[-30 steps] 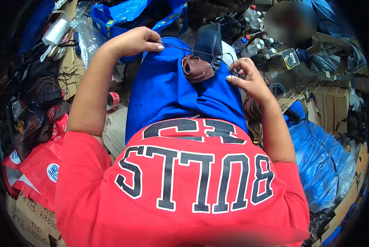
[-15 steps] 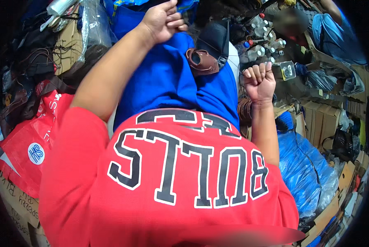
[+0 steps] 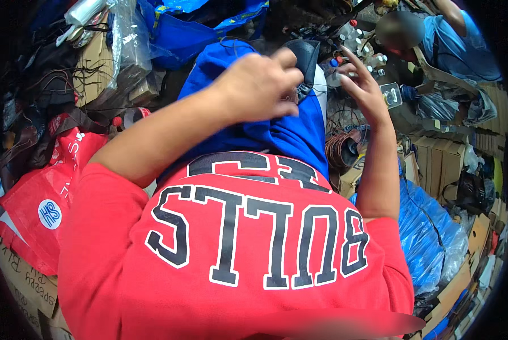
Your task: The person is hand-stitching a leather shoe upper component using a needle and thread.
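Note:
My left hand is over my lap, its fingers curled and slightly blurred. Whatever they may be gripping is too small or hidden to make out. Beside its fingertips a black leather-like piece lies on my blue shorts. The brown leather shoe upper seen there earlier is now covered by this hand. My right hand is raised to the right of my lap, fingers stretched apart, with nothing visible in it.
Several small bottles stand beyond my right hand, near a person in a blue shirt. A blue bag lies ahead, a red bag at left. Brown shoe parts, cardboard and blue plastic are at right.
My left hand has come back and to the right, over the shoe upper on my lap. My right hand has risen slightly, and its curled fingers have spread.

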`<state>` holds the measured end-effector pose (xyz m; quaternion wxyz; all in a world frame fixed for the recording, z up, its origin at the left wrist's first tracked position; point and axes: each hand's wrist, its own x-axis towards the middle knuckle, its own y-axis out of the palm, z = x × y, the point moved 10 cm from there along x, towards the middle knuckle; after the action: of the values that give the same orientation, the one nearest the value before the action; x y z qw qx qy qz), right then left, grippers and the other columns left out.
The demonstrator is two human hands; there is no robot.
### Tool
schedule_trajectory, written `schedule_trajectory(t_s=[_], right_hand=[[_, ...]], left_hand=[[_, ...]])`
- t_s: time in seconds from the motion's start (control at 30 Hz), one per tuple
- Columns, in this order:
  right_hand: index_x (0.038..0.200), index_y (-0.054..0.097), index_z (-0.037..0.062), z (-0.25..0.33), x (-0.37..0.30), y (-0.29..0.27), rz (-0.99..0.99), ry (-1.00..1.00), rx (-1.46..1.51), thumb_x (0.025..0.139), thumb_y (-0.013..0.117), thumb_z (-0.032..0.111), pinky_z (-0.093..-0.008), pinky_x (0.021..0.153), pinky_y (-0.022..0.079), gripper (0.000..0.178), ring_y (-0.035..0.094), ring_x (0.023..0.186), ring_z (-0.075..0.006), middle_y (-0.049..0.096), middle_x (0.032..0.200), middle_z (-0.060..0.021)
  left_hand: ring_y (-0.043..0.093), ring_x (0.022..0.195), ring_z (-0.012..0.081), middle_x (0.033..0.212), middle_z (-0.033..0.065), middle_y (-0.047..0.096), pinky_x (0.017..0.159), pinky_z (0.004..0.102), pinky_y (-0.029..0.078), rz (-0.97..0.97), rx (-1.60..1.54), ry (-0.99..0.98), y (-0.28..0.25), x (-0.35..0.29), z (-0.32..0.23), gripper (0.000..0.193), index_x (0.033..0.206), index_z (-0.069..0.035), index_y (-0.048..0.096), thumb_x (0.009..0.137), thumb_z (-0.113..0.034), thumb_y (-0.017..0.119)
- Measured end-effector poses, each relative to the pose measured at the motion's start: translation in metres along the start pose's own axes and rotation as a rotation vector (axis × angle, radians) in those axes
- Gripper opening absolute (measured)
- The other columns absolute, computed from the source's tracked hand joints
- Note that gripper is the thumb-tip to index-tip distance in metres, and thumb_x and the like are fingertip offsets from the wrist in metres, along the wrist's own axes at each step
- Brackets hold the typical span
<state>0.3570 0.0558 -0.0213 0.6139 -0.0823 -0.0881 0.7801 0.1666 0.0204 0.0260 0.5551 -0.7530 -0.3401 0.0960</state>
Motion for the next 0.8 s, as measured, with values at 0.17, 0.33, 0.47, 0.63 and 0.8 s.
schedule_trajectory(t_s=[0.17, 0.33, 0.47, 0.63, 0.8], right_hand=[[0.093, 0.061, 0.0059, 0.020, 0.034, 0.044, 0.075, 0.124, -0.578, 0.078, 0.074, 0.023, -0.0224, 0.054, 0.038, 0.027, 0.045, 0.061, -0.0056, 0.051, 0.065, 0.0035], [0.074, 0.055, 0.0034, 0.006, 0.013, 0.040, 0.022, 0.193, -0.358, 0.075, 0.077, 0.024, -0.0217, 0.052, 0.039, 0.031, 0.047, 0.059, -0.0045, 0.054, 0.062, 0.0017], [0.075, 0.055, 0.0041, -0.016, 0.009, 0.036, -0.019, 0.183, -0.277, 0.074, 0.078, 0.024, -0.0208, 0.056, 0.039, 0.030, 0.048, 0.062, -0.0052, 0.054, 0.065, 0.0022], [0.092, 0.062, 0.0045, 0.013, 0.007, 0.043, -0.129, 0.038, -0.417, 0.074, 0.076, 0.023, -0.0257, 0.060, 0.043, 0.029, 0.052, 0.066, -0.0104, 0.059, 0.077, -0.0026], [0.092, 0.069, 0.0060, 0.078, -0.012, 0.059, -0.004, -0.197, -0.540, 0.076, 0.072, 0.019, -0.0302, 0.064, 0.046, 0.022, 0.057, 0.071, -0.0198, 0.059, 0.081, -0.0076]], left_hand=[[0.060, 0.081, 0.0250, 0.083, 0.0083, 0.054, 0.070, 0.0358, 0.045, 0.039, 0.189, 0.048, 0.019, 0.003, -0.008, 0.036, 0.083, -0.007, 0.059, 0.065, -0.034, 0.076], [0.058, 0.077, 0.0247, 0.080, 0.0072, 0.056, 0.072, 0.0366, 0.044, -0.078, -0.014, 0.226, 0.017, -0.014, -0.010, 0.031, 0.080, -0.010, 0.059, 0.065, -0.033, 0.074], [0.058, 0.076, 0.0247, 0.077, 0.0078, 0.056, 0.070, 0.0352, 0.044, -0.109, -0.008, 0.249, 0.022, -0.013, -0.017, 0.030, 0.079, -0.009, 0.060, 0.065, -0.032, 0.074], [0.060, 0.082, 0.0279, 0.082, 0.0106, 0.059, 0.072, 0.0370, 0.047, 0.090, -0.083, 0.076, 0.019, -0.005, 0.002, 0.035, 0.086, -0.006, 0.065, 0.067, -0.034, 0.075], [0.059, 0.095, 0.0287, 0.098, 0.0123, 0.060, 0.083, 0.0354, 0.047, -0.130, -0.430, -0.014, -0.001, 0.042, 0.035, 0.033, 0.099, -0.009, 0.067, 0.073, -0.027, 0.073]])
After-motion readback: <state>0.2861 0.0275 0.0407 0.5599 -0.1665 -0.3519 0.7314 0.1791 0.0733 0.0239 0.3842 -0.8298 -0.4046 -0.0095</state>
